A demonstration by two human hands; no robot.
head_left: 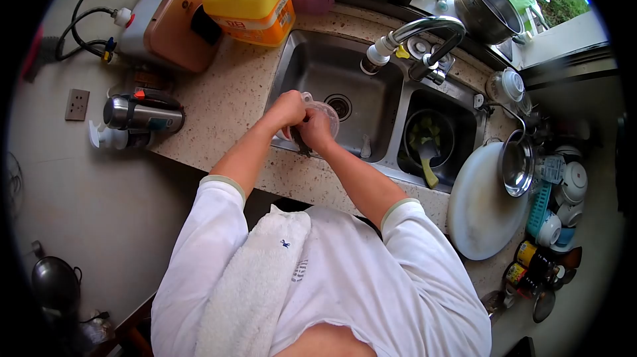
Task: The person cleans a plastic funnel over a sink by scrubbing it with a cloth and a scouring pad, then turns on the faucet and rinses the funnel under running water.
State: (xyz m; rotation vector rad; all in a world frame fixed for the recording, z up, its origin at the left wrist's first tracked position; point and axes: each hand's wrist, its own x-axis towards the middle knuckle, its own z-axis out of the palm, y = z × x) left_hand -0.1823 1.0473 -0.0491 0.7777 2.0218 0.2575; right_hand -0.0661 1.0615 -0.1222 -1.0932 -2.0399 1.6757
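Both of my hands work close together over the front left of the large sink basin [312, 68]. A translucent plastic bowl [330, 110] sits beneath them. My left hand [290, 109] is closed near the bowl's rim; what its fingers grip is hidden. Just to its right, my right hand [316, 131] is closed around a narrow dark object [300, 142] that pokes out toward the sink's front edge. Its kind cannot be made out. The drain [340, 106] lies just beyond the bowl.
A chrome faucet [434, 28] arches over the sink. In the smaller basin stands a pot [446, 133] holding green pieces and a green-handled utensil [429, 164]. A round white cutting board [483, 204] lies right; a yellow jug [249, 5] and a steel thermos [136, 113] stand left.
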